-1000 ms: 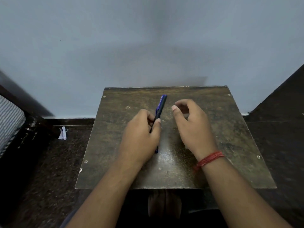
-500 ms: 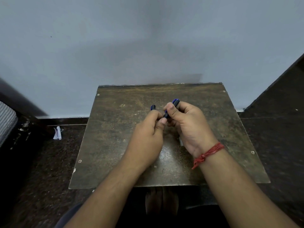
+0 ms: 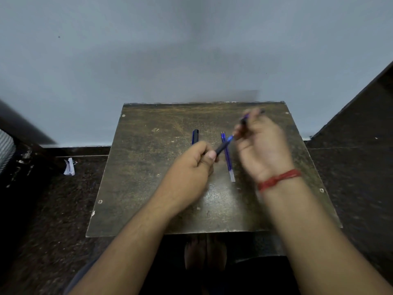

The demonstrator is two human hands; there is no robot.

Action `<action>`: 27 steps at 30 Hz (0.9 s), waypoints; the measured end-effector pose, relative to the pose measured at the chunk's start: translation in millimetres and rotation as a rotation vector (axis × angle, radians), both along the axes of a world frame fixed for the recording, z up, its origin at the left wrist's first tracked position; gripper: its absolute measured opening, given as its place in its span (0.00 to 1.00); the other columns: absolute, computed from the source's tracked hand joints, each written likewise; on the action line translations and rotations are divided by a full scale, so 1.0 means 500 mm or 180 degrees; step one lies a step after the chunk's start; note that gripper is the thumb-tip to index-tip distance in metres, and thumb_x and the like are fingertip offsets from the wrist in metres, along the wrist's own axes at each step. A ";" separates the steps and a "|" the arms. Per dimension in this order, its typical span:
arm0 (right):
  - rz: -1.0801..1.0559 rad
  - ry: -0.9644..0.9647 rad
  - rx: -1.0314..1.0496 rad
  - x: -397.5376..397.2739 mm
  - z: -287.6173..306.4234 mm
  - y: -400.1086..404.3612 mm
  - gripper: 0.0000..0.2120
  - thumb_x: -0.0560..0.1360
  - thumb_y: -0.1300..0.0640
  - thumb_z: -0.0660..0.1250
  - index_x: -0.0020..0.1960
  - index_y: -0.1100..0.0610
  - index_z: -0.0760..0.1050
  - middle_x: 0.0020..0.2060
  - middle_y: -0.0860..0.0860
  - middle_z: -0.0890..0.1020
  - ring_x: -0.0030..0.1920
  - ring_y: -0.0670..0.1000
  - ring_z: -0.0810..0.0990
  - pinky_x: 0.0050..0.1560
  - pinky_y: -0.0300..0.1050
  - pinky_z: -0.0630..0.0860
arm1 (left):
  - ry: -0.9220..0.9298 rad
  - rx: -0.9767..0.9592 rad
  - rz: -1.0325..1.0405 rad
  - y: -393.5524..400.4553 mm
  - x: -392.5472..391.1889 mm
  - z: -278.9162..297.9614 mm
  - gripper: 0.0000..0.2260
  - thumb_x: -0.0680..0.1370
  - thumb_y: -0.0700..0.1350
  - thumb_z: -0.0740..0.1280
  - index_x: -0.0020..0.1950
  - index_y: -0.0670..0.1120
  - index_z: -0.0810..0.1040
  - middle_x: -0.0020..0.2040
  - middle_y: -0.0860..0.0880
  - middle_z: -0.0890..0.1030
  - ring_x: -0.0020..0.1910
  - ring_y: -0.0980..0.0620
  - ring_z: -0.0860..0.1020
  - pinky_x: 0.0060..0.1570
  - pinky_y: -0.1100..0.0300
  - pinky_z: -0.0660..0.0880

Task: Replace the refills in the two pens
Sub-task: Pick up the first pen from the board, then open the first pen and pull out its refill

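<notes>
Motion blur smears the right hand, which pinches a dark pen piece, its shape unclear. The left hand grips a pen barrel, its blue tip pointing toward the right hand. Between the hands two refills lie on the table; a second pen pokes out beyond the left knuckles.

Left hand curled, thumb pinching a pen body. Right hand raised, motion-blurred, fingers curled on a pen piece.
</notes>
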State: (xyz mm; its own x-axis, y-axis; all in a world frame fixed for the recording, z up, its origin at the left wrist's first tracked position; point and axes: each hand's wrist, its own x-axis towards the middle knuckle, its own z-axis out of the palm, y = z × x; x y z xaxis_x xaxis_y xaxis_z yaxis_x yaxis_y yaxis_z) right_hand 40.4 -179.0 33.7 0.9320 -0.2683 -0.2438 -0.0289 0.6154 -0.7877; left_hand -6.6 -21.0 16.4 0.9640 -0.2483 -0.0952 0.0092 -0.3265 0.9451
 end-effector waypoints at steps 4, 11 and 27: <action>-0.0541 -0.0030 -0.1618 0.010 -0.004 -0.090 0.10 0.82 0.57 0.64 0.43 0.54 0.77 0.32 0.46 0.78 0.32 0.46 0.74 0.35 0.41 0.72 | 0.0087 -0.0211 0.0101 0.002 -0.018 -0.015 0.10 0.84 0.51 0.59 0.45 0.54 0.76 0.30 0.57 0.71 0.26 0.59 0.66 0.27 0.59 0.64; 0.0574 0.0507 -0.4802 -0.007 -0.029 -0.058 0.10 0.79 0.52 0.67 0.57 0.53 0.69 0.45 0.51 0.78 0.47 0.53 0.76 0.45 0.45 0.69 | -0.0029 -0.0286 0.0674 0.003 0.010 -0.033 0.11 0.82 0.55 0.56 0.46 0.52 0.74 0.33 0.53 0.71 0.28 0.55 0.65 0.30 0.54 0.63; 0.1037 0.1231 -0.5511 -0.005 -0.032 -0.063 0.18 0.80 0.41 0.62 0.47 0.57 0.70 0.44 0.57 0.79 0.42 0.56 0.76 0.39 0.48 0.69 | -0.0041 -0.0263 0.0820 0.004 0.013 -0.015 0.11 0.85 0.49 0.56 0.49 0.49 0.75 0.35 0.51 0.74 0.29 0.55 0.67 0.31 0.54 0.66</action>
State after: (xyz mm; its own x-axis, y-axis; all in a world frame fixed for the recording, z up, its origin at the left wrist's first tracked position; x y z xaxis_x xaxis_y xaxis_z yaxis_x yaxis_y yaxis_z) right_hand 37.7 -210.6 17.7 0.9581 -0.2650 -0.1091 -0.2865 -0.8781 -0.3832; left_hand 0.0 -19.2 8.9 0.9974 -0.0012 -0.0721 0.0698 -0.2369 0.9690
